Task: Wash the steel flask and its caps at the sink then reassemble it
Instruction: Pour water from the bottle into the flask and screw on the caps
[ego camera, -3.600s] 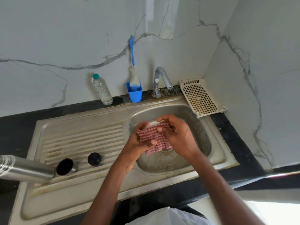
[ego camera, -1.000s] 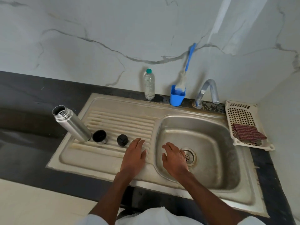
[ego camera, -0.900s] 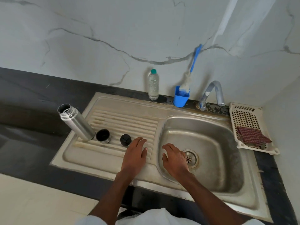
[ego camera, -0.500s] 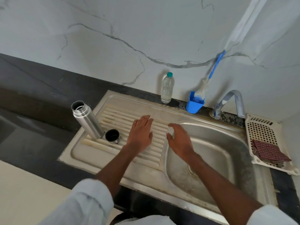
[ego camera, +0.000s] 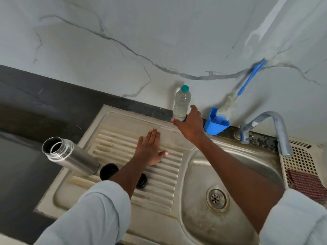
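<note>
Since half a second ago the right hand [ego camera: 192, 123] has been carried from the basin's edge up to the back of the counter, where it is now spread around the base of the clear plastic bottle [ego camera: 181, 103]; the fingers are parted, thumb on one side and fingers on the other, and a closed grasp is not yet formed, though whether the bottle is already touched cannot be told. The left hand [ego camera: 150, 148] has been kept flat on the ribbed drainboard [ego camera: 159, 175], fingers straight, nothing held. The checked cloth [ego camera: 307, 184], gripped in both hands a few seconds back, is now laid in the cream perforated tray [ego camera: 300, 156] at the right.

From this it is judged that wiping has been left and that liquid from the bottle is about to be fetched for the flask; reassembly is not begun.

The steel flask [ego camera: 70, 156] is stood open-mouthed and uncapped at the drainboard's left edge. Just beside its base the cup cap [ego camera: 108, 171] is seen, and near that the black stopper [ego camera: 142, 181], half hidden by the left forearm.

By count: one flask, two caps, one plastic bottle, one blue holder [ego camera: 216, 125] with one blue-handled bottle brush [ego camera: 247, 82] stood in it, one tap [ego camera: 269, 128], one cloth, one tray, one sink basin [ego camera: 203, 167], two hands
</note>
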The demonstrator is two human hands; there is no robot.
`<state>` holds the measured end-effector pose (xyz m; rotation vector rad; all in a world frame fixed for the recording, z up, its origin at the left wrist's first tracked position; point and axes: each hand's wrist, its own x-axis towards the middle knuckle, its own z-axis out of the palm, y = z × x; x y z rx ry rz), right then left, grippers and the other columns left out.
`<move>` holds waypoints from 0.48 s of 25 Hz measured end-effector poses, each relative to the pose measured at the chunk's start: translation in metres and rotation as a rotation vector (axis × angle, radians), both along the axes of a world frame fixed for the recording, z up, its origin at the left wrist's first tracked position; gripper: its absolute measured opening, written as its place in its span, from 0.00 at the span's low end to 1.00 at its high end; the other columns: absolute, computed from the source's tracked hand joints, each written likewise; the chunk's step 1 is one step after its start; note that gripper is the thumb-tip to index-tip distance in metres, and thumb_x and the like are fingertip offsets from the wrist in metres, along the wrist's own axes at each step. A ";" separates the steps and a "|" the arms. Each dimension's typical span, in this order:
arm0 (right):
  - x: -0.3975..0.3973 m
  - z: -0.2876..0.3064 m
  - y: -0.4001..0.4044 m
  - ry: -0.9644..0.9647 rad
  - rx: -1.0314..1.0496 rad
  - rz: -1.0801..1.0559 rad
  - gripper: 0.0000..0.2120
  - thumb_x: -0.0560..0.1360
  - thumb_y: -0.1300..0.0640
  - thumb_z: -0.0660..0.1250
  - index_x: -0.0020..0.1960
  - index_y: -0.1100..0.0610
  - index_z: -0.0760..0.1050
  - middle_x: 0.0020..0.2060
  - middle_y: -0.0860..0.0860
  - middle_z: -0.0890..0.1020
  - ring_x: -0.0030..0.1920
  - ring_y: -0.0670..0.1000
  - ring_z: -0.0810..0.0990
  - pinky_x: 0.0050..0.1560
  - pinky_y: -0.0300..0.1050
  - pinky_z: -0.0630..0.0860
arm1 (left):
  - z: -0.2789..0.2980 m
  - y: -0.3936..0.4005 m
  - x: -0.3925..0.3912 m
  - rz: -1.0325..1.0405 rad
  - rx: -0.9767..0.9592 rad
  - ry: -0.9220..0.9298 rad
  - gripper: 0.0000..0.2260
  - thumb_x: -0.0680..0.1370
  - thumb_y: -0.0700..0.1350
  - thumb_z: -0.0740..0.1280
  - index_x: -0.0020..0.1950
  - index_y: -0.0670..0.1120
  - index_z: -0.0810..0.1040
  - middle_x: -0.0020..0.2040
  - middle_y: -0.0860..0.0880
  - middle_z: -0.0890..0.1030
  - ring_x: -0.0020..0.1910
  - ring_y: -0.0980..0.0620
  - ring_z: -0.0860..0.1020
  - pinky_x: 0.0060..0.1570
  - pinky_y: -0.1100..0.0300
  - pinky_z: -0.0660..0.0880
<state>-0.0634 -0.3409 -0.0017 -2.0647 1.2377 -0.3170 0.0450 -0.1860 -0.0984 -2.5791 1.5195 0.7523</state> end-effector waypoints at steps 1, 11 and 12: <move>0.009 -0.004 -0.005 -0.013 0.009 -0.033 0.49 0.70 0.41 0.79 0.78 0.59 0.57 0.69 0.60 0.70 0.70 0.61 0.71 0.70 0.60 0.71 | -0.005 0.003 0.001 -0.010 -0.001 -0.002 0.45 0.81 0.72 0.51 0.85 0.46 0.35 0.84 0.47 0.31 0.84 0.48 0.36 0.82 0.41 0.43; 0.036 -0.028 -0.024 -0.203 0.054 -0.245 0.23 0.70 0.42 0.76 0.57 0.50 0.70 0.47 0.44 0.81 0.50 0.52 0.82 0.51 0.52 0.81 | -0.009 0.005 0.005 -0.010 0.010 0.006 0.45 0.80 0.75 0.46 0.85 0.49 0.34 0.83 0.50 0.29 0.84 0.51 0.34 0.83 0.44 0.43; 0.025 -0.028 -0.019 -0.249 0.074 -0.242 0.23 0.70 0.42 0.76 0.57 0.50 0.72 0.47 0.44 0.82 0.49 0.49 0.83 0.51 0.51 0.82 | -0.007 0.004 0.006 -0.007 0.017 0.016 0.45 0.80 0.75 0.48 0.85 0.49 0.35 0.84 0.50 0.30 0.84 0.50 0.35 0.83 0.44 0.43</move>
